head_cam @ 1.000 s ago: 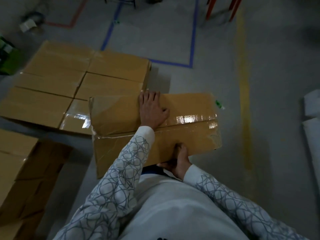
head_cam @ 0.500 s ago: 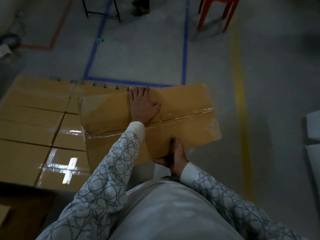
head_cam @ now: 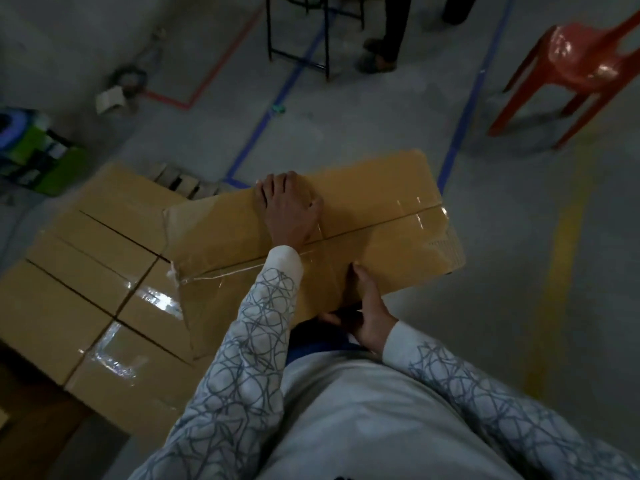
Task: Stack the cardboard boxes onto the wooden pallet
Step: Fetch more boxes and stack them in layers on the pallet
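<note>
Box carry, approach leg. We held the carried box (head_cam: 381, 202) in both hands at waist level, long side across the body, not yet set down. Its left end overlapped the stacked boxes (head_cam: 104, 271) in the head view; whether it touched them we could not tell, prob. clear above.

Changes vs. 1 s and 0.5 s before:
- Left hand (head_cam: 289, 209) had moved fwd on the box top. It was flat mid-top before; now the fingers were close together and hooked over the far top edge, thumb laid out on the top
- Right hand (head_cam: 367, 313) was unchanged: thumb up the near face, fingers tucked under the bottom edge and out of sight, taking the weight
- Stacked layer had slid toward lower left of view and sat nearer the body. Slats of the wooden pallet (head_cam: 180, 180) showed just behind its far corner
- View had tipped up; red chair (head_cam: 581, 60), blue floor tape (head_cam: 457, 133) and another person's legs (head_cam: 388, 39) were in frame

Reading: we judged the step as final approach w/ grip tightened for the put-down. First layer on the pallet looked filled on the side we saw, so this box prob. starts a 2nd layer. Box end still needed to swing left over the stack before lowering. Risk noted: glossy tape on top, left hand could slip
</note>
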